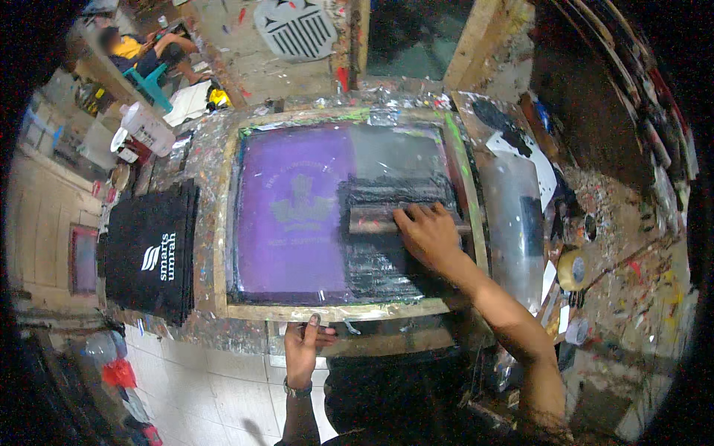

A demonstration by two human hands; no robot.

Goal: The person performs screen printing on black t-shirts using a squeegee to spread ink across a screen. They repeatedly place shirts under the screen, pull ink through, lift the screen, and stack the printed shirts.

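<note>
A screen-printing frame (pixel 220 245) with wooden rails lies in front of me. The left part of its mesh is purple with a pale emblem. Black ink covers much of the right part. Over that ink, my right hand (pixel 430 236) grips a wooden-handled squeegee (pixel 374 221), fingers curled over its top. My left hand (pixel 303 349) is at the near rail, thumb tip against it and the other fingers apart just below, holding nothing that I can see. What lies beneath the screen is hidden.
Black printed fabric pieces (pixel 145 253) are stacked at the left. Behind them stand a translucent jug (pixel 147 130) and a white tub (pixel 125 145). A tape roll (pixel 573 269) sits at the right, near a grey sheet (pixel 512 215). Another person (pixel 141 48) sits at the far left.
</note>
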